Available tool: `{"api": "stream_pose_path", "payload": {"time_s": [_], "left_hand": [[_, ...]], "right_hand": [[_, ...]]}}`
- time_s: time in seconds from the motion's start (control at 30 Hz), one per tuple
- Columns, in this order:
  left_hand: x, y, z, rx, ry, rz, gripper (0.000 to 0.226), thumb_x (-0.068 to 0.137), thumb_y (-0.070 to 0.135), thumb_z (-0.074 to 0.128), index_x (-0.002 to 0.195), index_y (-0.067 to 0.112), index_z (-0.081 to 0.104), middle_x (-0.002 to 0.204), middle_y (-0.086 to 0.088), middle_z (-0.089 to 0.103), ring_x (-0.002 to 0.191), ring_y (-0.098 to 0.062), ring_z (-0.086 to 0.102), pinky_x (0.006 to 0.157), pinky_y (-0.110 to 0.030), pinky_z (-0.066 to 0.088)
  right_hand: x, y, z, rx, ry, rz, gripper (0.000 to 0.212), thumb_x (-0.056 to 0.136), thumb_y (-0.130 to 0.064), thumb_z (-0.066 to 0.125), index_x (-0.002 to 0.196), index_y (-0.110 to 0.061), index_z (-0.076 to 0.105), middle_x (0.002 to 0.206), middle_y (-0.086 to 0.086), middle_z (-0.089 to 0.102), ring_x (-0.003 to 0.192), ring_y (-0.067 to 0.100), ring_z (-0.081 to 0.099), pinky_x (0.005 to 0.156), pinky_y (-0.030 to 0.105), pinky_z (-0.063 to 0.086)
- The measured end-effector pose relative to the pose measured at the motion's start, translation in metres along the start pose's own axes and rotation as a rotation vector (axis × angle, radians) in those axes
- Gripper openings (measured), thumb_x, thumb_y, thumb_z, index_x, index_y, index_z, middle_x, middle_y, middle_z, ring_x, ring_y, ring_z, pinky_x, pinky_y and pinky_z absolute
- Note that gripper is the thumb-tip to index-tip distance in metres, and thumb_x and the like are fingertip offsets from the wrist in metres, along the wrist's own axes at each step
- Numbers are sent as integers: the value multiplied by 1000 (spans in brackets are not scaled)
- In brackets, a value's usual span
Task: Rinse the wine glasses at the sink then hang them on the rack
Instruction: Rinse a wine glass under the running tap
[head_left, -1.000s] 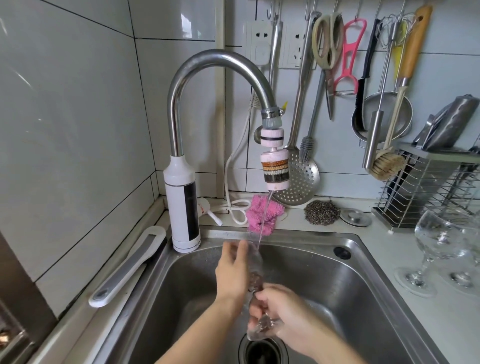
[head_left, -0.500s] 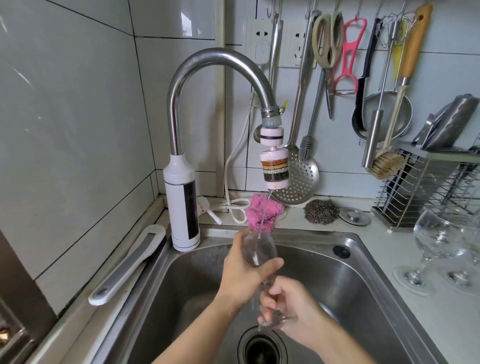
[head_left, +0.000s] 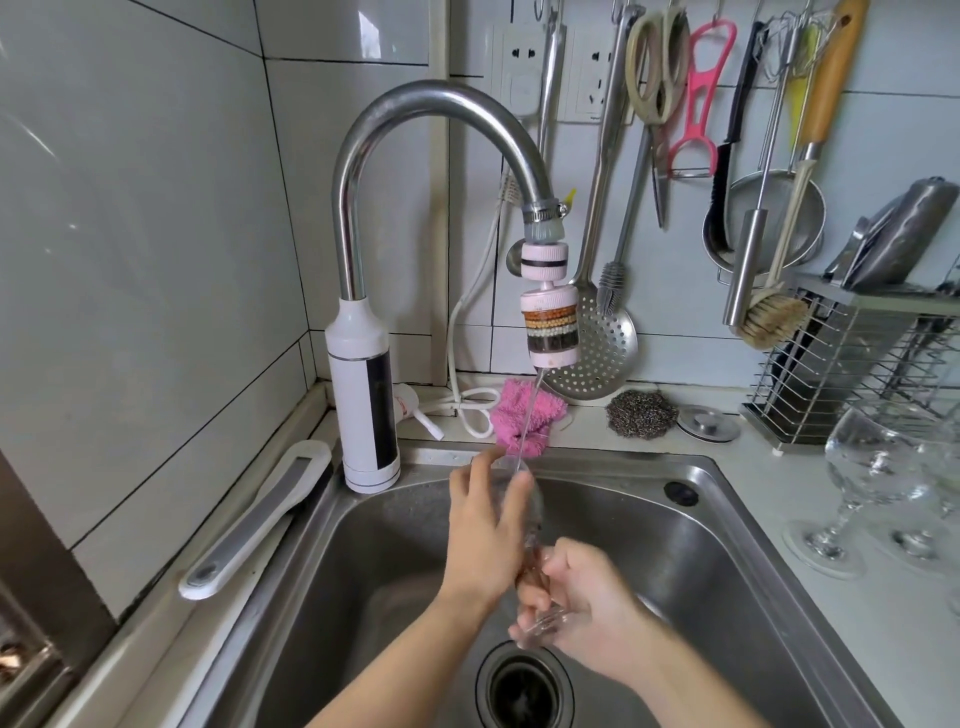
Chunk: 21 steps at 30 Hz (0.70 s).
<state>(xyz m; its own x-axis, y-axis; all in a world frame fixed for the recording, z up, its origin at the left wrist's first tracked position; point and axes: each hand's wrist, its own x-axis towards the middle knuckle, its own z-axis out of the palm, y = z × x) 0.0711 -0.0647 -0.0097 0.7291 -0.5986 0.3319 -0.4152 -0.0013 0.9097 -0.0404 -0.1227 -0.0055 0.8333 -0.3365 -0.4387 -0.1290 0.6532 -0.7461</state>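
Clear glass is what you are holding: one wine glass (head_left: 534, 514), tilted over the sink (head_left: 727, 545), its rounded bowl up under the tap and its flat foot down near the drain (head_left: 524, 686). Your left hand (head_left: 483, 525) wraps the bowl from the left, fingers laid along its curve, while your right hand (head_left: 587, 597) pinches the thin stem just above the foot, so both hands grip the same glass. A thin stream of water (head_left: 529, 410) falls from the filter (head_left: 551, 327), a white cylinder with banded layers of beads, and lands at the rim of the bowl by your left fingertips. The filter hangs from a curved, polished steel faucet (head_left: 431, 101) on a white and black base. The sink is brushed steel with rounded corners and one round black drain. Two more wine glasses (head_left: 878, 467) stand upright on the pale counter to the right, close together, which makes three in sight. Behind the sink lie one fluffy pink cloth (head_left: 506, 415), one coiled steel scourer (head_left: 641, 414) and one round metal plug (head_left: 709, 422). A wire utensil holder (head_left: 852, 364) stands at the right, and a perforated skimmer (head_left: 597, 353), scissors (head_left: 657, 67) and a pink peeler (head_left: 698, 98) hang on the glossy tiled wall.
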Motion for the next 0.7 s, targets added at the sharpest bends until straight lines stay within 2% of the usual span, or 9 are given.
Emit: {"api": "stream_pose_path", "payload": {"time_s": [0.07, 0.1, 0.2, 0.27, 0.33, 0.43, 0.53, 0.6, 0.7], "left_hand": [[1, -1, 0, 9, 53, -47, 25, 105, 38, 46, 129, 34, 52, 126, 2, 48, 110, 0, 47, 101, -21, 36], [1, -3, 0, 24, 45, -50, 25, 106, 38, 46, 130, 33, 52, 127, 2, 47, 109, -1, 45, 101, -22, 34], [-2, -4, -1, 103, -64, 36, 50, 92, 44, 69, 137, 34, 48, 126, 8, 39, 115, -2, 48, 90, 1, 29], [-1, -8, -2, 134, -98, 97, 72, 77, 53, 79, 139, 40, 45, 127, 14, 38, 117, 7, 46, 92, 5, 29], [0, -6, -2, 25, -64, 21, 61, 76, 62, 72, 131, 47, 49, 128, 16, 47, 115, 7, 53, 100, -8, 40], [5, -6, -1, -227, -39, -243, 23, 94, 56, 61, 110, 40, 59, 114, 6, 69, 105, -13, 69, 103, -43, 52], [2, -8, -3, 48, -53, -54, 49, 88, 59, 64, 126, 32, 52, 127, 7, 55, 115, -11, 58, 104, -31, 45], [-1, -6, -2, 194, -77, 76, 67, 77, 66, 64, 132, 31, 48, 127, 10, 46, 111, -6, 52, 95, -25, 43], [2, -4, -1, 46, 59, -14, 20, 94, 50, 57, 100, 30, 58, 105, 7, 60, 101, -18, 60, 88, -32, 46]], "right_hand": [[3, 4, 1, -73, -11, 7, 20, 69, -11, 41, 62, -7, 60, 56, 11, 40, 49, 27, 51, 61, 38, 51], [3, 5, 1, -125, -12, 7, 18, 68, -12, 43, 62, -8, 60, 57, 11, 41, 51, 27, 53, 63, 38, 51], [5, 8, -1, -265, 2, -9, 18, 65, -14, 45, 78, -4, 52, 57, 10, 44, 54, 28, 57, 68, 37, 50], [5, 7, -5, -273, 19, -32, 22, 62, -14, 47, 80, -3, 52, 55, 8, 43, 52, 28, 56, 68, 37, 51], [2, 4, -5, -253, 13, -37, 18, 57, -16, 51, 71, -7, 55, 54, 7, 40, 50, 28, 55, 64, 36, 53], [-2, 1, -5, -211, -4, -5, 16, 56, -16, 54, 69, -9, 61, 54, 5, 36, 49, 27, 51, 62, 35, 53], [-3, 3, -4, -278, 30, -17, 12, 73, -10, 45, 77, -5, 55, 54, 6, 38, 48, 27, 52, 64, 35, 53], [0, 6, -3, -374, 71, -68, 13, 81, -3, 38, 85, -1, 50, 53, 7, 40, 48, 27, 54, 63, 35, 52], [1, 7, -4, -429, 93, -118, 14, 76, -4, 47, 90, -2, 49, 53, 8, 42, 48, 28, 56, 56, 32, 50]]}}
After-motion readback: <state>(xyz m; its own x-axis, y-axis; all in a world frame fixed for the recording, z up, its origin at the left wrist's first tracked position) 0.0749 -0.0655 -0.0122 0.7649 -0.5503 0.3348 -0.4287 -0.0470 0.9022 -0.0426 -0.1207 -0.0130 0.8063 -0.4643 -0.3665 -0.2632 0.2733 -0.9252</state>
